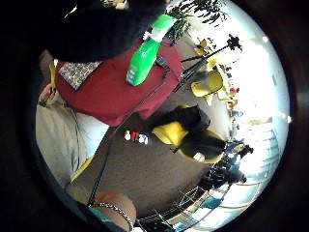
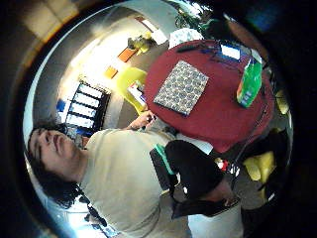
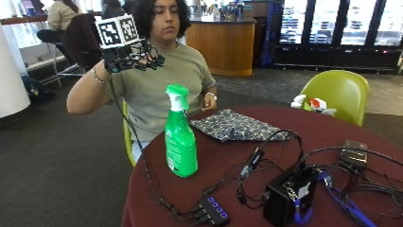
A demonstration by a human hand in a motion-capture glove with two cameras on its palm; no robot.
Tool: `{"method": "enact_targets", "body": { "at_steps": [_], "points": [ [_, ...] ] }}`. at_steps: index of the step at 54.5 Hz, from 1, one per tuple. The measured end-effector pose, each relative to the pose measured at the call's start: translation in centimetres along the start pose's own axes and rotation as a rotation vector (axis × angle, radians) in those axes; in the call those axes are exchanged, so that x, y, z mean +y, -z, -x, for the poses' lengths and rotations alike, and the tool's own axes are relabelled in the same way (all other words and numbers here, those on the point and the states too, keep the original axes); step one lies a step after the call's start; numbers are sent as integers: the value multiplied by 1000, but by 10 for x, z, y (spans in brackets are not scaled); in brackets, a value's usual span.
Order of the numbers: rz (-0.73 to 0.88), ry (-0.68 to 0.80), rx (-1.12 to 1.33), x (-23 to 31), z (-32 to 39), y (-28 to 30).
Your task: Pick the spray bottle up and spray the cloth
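A green spray bottle (image 3: 180,136) with a green trigger head stands upright on the round red table (image 3: 378,130), near its left edge. A folded patterned cloth (image 3: 236,125) lies flat behind it, in front of the seated person. My gloved right hand (image 3: 133,57) is raised at shoulder height, well above and left of the bottle, fingers loosely curled and holding nothing. The palm views show the bottle (image 1: 145,55) (image 2: 249,83) and cloth (image 2: 181,87) (image 1: 77,72) from high above the table.
Black cables, a USB hub (image 3: 214,211) and a black box (image 3: 291,195) crowd the table's front right. A small dark device (image 3: 354,152) lies at the right. A yellow-green chair (image 3: 338,92) stands behind the table. The person's bare hand (image 3: 208,101) rests by the cloth.
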State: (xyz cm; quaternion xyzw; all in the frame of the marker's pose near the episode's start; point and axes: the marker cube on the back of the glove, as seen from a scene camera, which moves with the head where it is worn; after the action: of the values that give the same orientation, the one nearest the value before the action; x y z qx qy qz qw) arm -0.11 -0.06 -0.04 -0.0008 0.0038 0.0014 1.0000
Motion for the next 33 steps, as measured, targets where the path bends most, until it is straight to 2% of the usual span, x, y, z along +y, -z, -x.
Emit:
{"method": "enact_targets", "body": {
  "at_steps": [21,28,33],
  "points": [
    [19,-34,38,-8,7,-10],
    [-46,-161,-140,-18,-3,-33],
    [-124,-327,-334,-20,-16,-53]
  ]
}}
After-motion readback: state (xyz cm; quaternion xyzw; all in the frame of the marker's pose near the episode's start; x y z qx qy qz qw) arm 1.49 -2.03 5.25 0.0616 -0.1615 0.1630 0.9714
